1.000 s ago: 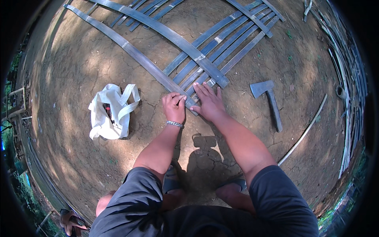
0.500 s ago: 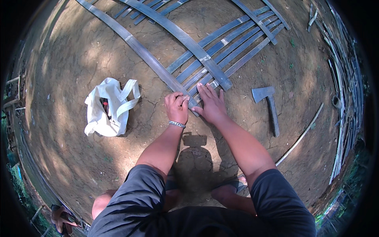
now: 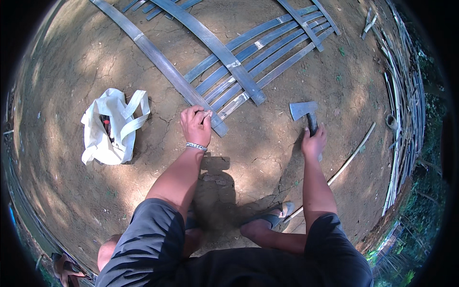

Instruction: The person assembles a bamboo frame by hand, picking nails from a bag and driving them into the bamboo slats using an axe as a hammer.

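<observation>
My left hand (image 3: 196,126) is closed in a pinch at the near end of a long grey-blue bamboo slat (image 3: 162,62). Whatever its fingertips hold is too small to make out. That slat crosses the ends of several slats (image 3: 221,94) fanning to the upper right. A second crosswise slat (image 3: 210,43) lies over them, farther from me. Off to the right, my right hand (image 3: 314,142) is wrapped round the dark handle of a hatchet (image 3: 303,110), whose blade points left. The hand covers much of the handle.
A white cloth bag (image 3: 107,126) with dark and red contents stands on the cracked dirt at left. A thin pale stick (image 3: 354,152) lies right of my feet. Long poles (image 3: 404,110) are piled along the right edge. Another person's hand (image 3: 64,268) shows at lower left.
My right hand has left the slats, moved right and closed on the hatchet's handle. My left hand stays at the slat's end. The whole view has shifted slightly.
</observation>
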Motion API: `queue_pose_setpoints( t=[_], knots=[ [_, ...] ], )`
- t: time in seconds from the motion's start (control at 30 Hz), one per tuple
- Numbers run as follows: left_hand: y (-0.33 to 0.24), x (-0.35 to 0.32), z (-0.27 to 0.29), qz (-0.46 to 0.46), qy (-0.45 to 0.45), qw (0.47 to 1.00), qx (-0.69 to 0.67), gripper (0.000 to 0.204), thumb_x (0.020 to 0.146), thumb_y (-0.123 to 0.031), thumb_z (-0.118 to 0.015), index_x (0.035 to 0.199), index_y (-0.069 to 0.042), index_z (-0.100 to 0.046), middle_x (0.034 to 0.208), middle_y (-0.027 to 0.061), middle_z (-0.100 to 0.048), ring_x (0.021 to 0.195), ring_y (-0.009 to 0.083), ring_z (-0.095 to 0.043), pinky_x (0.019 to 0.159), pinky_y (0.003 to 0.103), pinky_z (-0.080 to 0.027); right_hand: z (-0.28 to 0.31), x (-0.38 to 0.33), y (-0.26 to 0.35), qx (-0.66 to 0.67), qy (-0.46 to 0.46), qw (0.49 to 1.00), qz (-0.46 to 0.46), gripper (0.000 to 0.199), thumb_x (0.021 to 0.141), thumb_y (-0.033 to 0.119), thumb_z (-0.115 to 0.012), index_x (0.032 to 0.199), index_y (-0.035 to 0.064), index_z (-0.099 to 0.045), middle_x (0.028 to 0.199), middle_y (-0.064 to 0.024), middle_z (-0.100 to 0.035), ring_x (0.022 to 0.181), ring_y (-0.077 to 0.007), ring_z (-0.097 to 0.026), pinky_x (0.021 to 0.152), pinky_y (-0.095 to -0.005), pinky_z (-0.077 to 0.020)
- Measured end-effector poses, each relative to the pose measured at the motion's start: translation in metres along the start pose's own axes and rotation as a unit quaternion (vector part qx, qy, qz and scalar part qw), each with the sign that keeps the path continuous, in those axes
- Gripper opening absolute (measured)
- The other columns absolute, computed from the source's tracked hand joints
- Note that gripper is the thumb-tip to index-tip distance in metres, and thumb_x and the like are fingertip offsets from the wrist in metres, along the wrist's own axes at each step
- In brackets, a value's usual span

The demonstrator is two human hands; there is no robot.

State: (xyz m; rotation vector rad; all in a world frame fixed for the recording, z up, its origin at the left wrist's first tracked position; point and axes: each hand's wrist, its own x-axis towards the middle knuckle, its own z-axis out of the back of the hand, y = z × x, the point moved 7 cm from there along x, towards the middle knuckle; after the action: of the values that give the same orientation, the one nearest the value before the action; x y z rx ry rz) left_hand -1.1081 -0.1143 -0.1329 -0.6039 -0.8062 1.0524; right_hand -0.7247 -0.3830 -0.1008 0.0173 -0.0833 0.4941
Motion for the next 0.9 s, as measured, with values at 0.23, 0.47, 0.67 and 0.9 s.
queue_pose_setpoints(
  t=[0.23,0.47,0.67,0.9],
  knots=[
    [0.007,0.0,0.007,0.0,-0.004,1.0,0.017,0.006,0.086,-0.01,-0.08,0.091,-0.01,-0.077,0.111,0.0065,-0.068,0.112,0.0298,-0.056,0.099,0.044,-0.045,-0.009,0.0,-0.012,0.001,0.136,0.99,0.034,0.065,0.102,0.032,-0.066,0.157,0.0078,-0.041,0.137,-0.0273,-0.057,0.126,-0.0449,-0.058,0.105,-0.0516,-0.0473],
    [0.011,-0.003,0.007,0.017,-0.009,1.0,0.017,0.009,0.083,-0.012,-0.08,0.09,-0.016,-0.076,0.114,0.0002,-0.066,0.115,0.0298,-0.056,0.1,0.047,-0.043,-0.017,-0.082,0.024,0.455,0.261,0.849,-0.073,0.049,0.109,0.027,-0.06,0.149,0.0066,-0.042,0.082,0.0029,-0.055,0.061,-0.0058,-0.05,0.054,-0.0246,-0.0445],
    [0.003,0.0,0.007,0.002,-0.007,0.999,0.035,0.008,0.084,-0.011,-0.081,0.089,-0.011,-0.076,0.111,0.004,-0.067,0.112,0.0298,-0.057,0.098,0.045,-0.045,0.018,-0.164,0.13,0.582,0.405,0.703,-0.064,0.048,0.106,0.015,-0.064,0.146,0.0047,-0.04,0.084,0.0,-0.059,0.063,-0.0094,-0.056,0.055,-0.0277,-0.0492],
    [0.004,-0.001,0.006,0.002,-0.01,0.999,0.038,0.007,0.084,-0.011,-0.081,0.088,-0.011,-0.075,0.11,0.0035,-0.067,0.111,0.0298,-0.057,0.097,0.045,-0.045,0.0,-0.231,0.202,0.546,0.509,0.66,-0.087,0.051,0.106,0.022,-0.064,0.148,0.0021,-0.043,0.075,0.0005,-0.058,0.06,-0.0096,-0.056,0.055,-0.0277,-0.048]
  ],
)
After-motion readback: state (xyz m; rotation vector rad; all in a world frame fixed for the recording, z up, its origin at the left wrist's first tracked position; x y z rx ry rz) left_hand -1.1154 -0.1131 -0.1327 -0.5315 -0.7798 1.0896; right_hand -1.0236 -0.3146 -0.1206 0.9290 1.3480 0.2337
